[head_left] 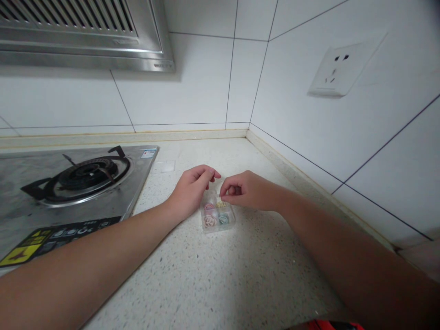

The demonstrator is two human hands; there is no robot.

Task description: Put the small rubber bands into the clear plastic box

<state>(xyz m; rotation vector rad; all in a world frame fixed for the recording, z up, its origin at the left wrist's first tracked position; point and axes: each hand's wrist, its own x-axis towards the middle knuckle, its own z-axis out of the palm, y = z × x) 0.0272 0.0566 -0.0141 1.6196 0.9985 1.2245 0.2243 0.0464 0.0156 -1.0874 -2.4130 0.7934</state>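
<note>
A small clear plastic box (217,215) lies on the speckled countertop (220,275). Its compartments hold small coloured rings or clips in pink, yellow and green. My left hand (191,189) rests at the box's left side with its fingers curled over the far edge. My right hand (248,189) hovers over the box's right far corner, thumb and fingers pinched together just above the yellow pieces. What the pinch holds, if anything, is too small to see.
A steel gas hob (79,176) with a black burner sits to the left. A flat clear lid-like piece (164,166) lies on the counter behind the hands. White tiled walls meet in the corner; a wall socket (338,68) is on the right wall, a range hood (82,32) above left.
</note>
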